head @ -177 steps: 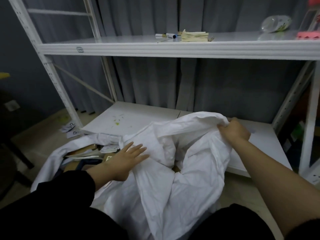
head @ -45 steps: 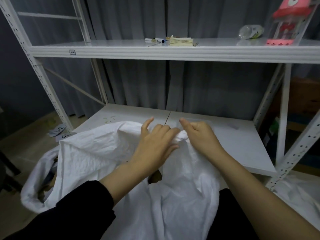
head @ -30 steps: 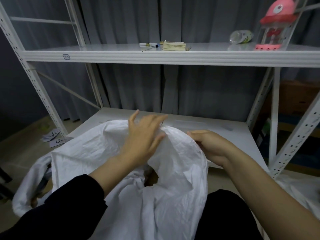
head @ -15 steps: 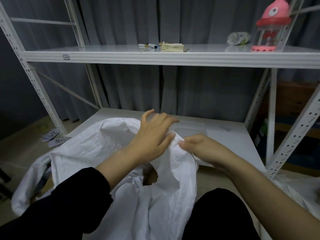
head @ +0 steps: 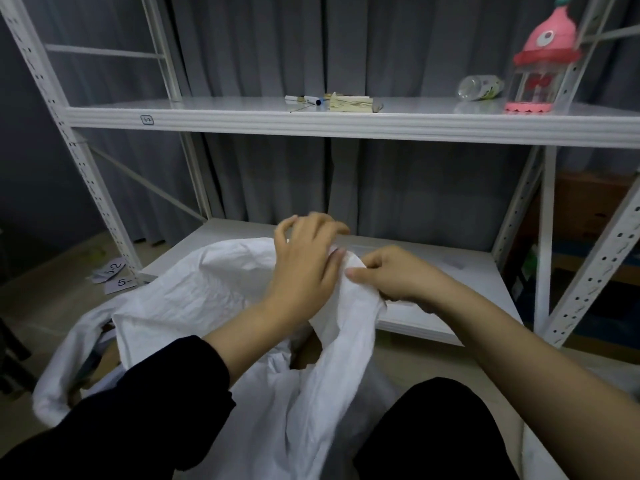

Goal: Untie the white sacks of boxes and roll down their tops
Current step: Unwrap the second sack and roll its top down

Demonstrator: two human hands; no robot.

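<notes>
**Rolling the sack's top edge: both hands at the rim**

Obs.: The white sack (head: 214, 306) stands on the floor in front of the lower shelf (head: 433, 271), its mouth open. A dark gap below the hands shows something brown inside, probably a box; I cannot make out more. The raised top edge of the sack sits between the two hands, near the middle of the view.

Left hand (head: 304, 265): lies over the rim from the near side, fingers loosely curled, blurred at the tips. Whether it pinches the cloth or only rests on it, I cannot tell.

Right hand (head: 391, 275): grip is narrow, thumb and fingers pinching a fold of the rim just beside the left hand.

A second open sack (head: 65, 362) lies to the left on the floor, contents partly visible.

Judgement: the tie looks already undone here; the step in hand is turning the rim outward and down.

How to do it well:
- Keep the pinch on the doubled edge, not a single layer, so the roll stays even.
- Fold outward, away from the opening.
- Move the hands apart along the rim after each turn; both sit at one spot now, so the far sides will lag.
- Do not lift the sack.
</notes>
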